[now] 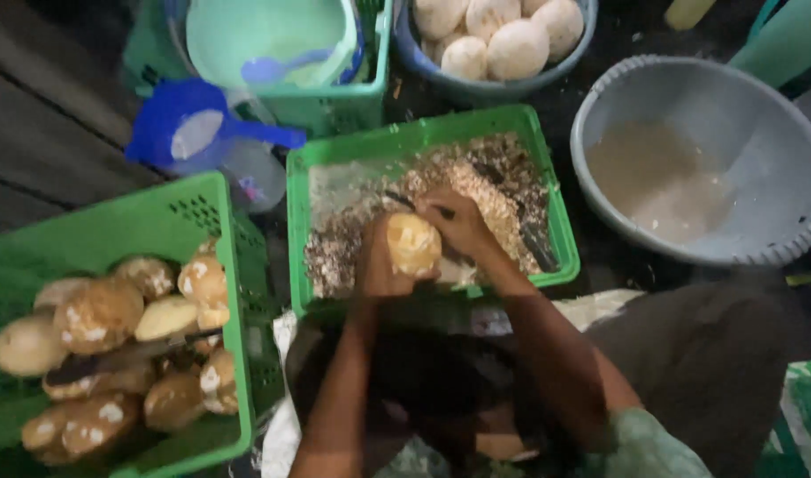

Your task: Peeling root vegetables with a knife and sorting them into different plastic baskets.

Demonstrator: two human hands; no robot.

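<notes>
My left hand (377, 265) grips a yellowish, partly peeled round coconut (414, 243) and holds it over the middle green crate (423, 126). At the coconut's top right, my right hand (460, 221) is closed on a dark thin blade (403, 202) that points left across the fruit. Brown and pale shavings (476, 190) cover the crate's floor under both hands. My forearms reach up from the bottom of the view.
A green crate (233, 292) at left holds several brown-skinned coconuts (96, 314) with a knife (131, 350) lying on them. A grey bowl (476, 87) of white peeled coconuts sits at top. A grey basin (777, 159) with cloudy water is right. A blue scoop (202, 133) lies upper left.
</notes>
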